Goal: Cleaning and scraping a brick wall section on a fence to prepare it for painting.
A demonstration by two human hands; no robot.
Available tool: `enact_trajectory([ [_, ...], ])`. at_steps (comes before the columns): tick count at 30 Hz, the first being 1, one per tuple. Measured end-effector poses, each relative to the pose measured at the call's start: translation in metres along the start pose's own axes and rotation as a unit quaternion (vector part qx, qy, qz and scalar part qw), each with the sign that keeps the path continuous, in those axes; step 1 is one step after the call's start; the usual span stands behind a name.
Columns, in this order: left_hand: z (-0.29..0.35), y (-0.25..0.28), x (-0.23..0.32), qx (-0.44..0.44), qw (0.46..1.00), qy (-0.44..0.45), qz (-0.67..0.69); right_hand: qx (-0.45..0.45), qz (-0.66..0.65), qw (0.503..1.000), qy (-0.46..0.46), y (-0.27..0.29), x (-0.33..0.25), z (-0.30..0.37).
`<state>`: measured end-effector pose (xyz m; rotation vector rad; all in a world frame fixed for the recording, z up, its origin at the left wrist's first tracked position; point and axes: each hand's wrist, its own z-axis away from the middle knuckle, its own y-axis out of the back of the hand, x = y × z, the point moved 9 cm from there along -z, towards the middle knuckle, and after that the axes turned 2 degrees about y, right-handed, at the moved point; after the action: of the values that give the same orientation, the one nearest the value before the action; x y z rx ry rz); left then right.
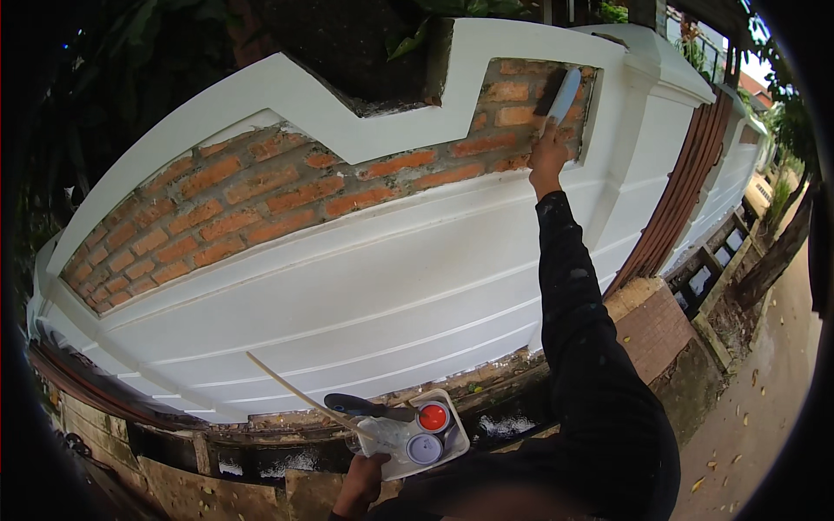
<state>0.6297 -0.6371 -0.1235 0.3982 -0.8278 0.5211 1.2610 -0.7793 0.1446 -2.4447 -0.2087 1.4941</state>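
1. The white wall [365,286] frames a brick panel [261,204].
2. The right hand [547,161] grips a brush [560,97] against the panel's top right corner; a slip could smear the white frame.
3. The left hand [363,480] clamps a tray [417,434] of small pots; tilted, it could spill.

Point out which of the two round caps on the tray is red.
The red cap is the upper one, farther from the left hand that holds the white tray; the grey cap sits just below it.
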Motion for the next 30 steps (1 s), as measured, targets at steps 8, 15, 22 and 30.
enact_trajectory([
  [8, -0.004, 0.026, -0.022, 0.005, 0.975, -0.114, -0.189, 0.027, -0.079, 0.986, -0.145, 0.013, 0.034, 0.044],
  [15, 0.011, 0.044, -0.057, 0.087, 0.987, 0.001, -0.135, -0.068, 0.079, 0.994, -0.040, 0.004, 0.034, 0.060],
  [22, 0.018, 0.049, -0.060, 0.096, 0.896, -0.217, -0.376, -0.093, 0.151, 0.973, 0.149, -0.040, -0.006, 0.067],
  [30, 0.041, 0.032, -0.035, 0.052, 0.930, -0.020, -0.364, -0.106, 0.156, 0.973, 0.129, -0.043, 0.004, 0.060],
])
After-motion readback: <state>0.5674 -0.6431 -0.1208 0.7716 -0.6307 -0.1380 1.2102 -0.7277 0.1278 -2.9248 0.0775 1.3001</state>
